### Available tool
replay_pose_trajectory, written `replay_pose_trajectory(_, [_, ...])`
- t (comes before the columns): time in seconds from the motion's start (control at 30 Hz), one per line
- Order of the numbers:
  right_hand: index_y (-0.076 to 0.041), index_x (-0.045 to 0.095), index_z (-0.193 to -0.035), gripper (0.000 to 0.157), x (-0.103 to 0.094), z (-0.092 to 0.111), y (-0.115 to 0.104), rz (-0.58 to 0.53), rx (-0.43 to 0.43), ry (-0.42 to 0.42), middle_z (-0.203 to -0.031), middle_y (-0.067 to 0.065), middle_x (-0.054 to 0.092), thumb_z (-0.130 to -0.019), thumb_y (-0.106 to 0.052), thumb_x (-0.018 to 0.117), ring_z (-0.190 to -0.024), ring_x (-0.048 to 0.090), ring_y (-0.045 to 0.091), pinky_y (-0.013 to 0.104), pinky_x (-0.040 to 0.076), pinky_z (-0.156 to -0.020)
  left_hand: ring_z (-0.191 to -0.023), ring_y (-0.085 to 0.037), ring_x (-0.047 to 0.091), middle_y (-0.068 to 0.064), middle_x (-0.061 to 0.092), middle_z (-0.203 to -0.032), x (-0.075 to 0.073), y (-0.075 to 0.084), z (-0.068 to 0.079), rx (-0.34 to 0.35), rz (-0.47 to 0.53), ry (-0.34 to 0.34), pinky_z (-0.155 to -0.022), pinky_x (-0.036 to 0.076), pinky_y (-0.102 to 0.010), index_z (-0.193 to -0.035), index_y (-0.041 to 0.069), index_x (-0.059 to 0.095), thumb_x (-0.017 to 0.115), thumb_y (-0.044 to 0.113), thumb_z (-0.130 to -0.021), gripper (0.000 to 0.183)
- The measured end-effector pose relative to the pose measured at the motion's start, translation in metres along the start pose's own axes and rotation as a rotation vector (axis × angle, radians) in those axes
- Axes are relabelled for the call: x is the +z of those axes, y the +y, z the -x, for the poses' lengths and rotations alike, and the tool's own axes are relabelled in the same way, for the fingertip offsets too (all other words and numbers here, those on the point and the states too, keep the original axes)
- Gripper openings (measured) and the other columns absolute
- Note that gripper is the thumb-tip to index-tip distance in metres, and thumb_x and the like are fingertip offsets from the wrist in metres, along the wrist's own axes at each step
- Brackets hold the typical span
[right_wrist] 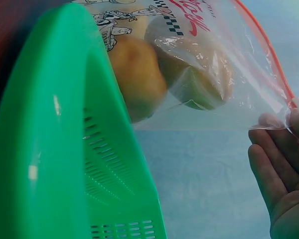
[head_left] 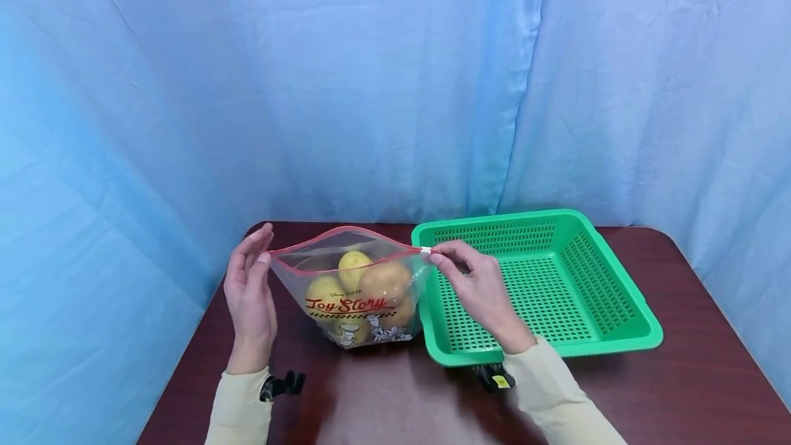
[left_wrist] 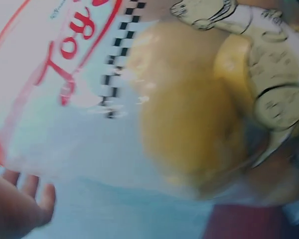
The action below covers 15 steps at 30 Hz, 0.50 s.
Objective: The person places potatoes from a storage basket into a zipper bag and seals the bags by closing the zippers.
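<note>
A clear zip bag with a red rim and "Toy Story" lettering bulges with yellow and tan-orange round fruit. Its mouth gapes between both hands. At the bag's left top corner, my left hand pinches the edge with thumb and fingers, the other fingers held loosely. My right hand pinches the right top corner, right beside the white slider. In the right wrist view the zip bag stretches from its fruit to my right hand.
A green perforated basket stands to the right of the bag, under my right forearm, with no contents visible inside. Both stand on a dark red-brown table. Blue curtains hang behind and at the sides.
</note>
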State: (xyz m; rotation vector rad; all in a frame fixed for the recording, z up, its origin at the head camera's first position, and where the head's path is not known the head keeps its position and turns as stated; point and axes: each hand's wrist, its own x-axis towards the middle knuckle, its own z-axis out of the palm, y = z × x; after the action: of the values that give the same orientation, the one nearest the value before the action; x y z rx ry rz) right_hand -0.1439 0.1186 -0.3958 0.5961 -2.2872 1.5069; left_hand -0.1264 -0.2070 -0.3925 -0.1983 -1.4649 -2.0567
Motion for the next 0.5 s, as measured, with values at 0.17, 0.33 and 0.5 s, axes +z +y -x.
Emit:
replay_pose_trajectory(0.17, [-0.016, 0.076, -0.105, 0.007, -0.001, 0.000, -0.001, -0.006, 0.013, -0.008, -0.099, -0.006, 0.076, -0.098, -0.017, 0.073, -0.077, 0.066, 0.017, 0.026, 0.049, -0.064, -0.141, -0.024, 0.047, -0.016, 0.057, -0.145, 0.016, 0.021, -0.001, 0.178, -0.335, 0.004, -0.115, 0.035, -0.031, -0.131, -0.007, 0.062, 0.061, -0.006, -0.097, 0.034])
replay_pose_trajectory(0.33, [-0.017, 0.077, -0.105, 0.008, -0.002, 0.000, -0.001, -0.002, 0.028, -0.007, -0.099, -0.006, 0.076, -0.099, -0.020, 0.073, -0.077, 0.066, 0.021, 0.026, 0.048, -0.063, -0.141, -0.030, 0.049, -0.018, 0.062, -0.139, 0.040, 0.040, -0.001, 0.404, -0.542, -0.073, -0.121, 0.031, -0.043, -0.129, -0.006, 0.064, 0.065, -0.003, -0.089, 0.039])
replay_pose_trajectory(0.5, [-0.017, 0.077, -0.105, 0.009, -0.002, -0.001, -0.002, 0.013, 0.017, -0.011, -0.097, -0.006, 0.076, -0.098, -0.019, 0.073, -0.076, 0.066, 0.017, 0.026, 0.049, -0.064, -0.138, -0.032, 0.053, -0.016, 0.066, -0.134, 0.066, 0.050, 0.000, 0.520, -0.624, -0.261, -0.122, 0.026, -0.054, -0.124, -0.004, 0.068, 0.066, 0.007, -0.091, 0.035])
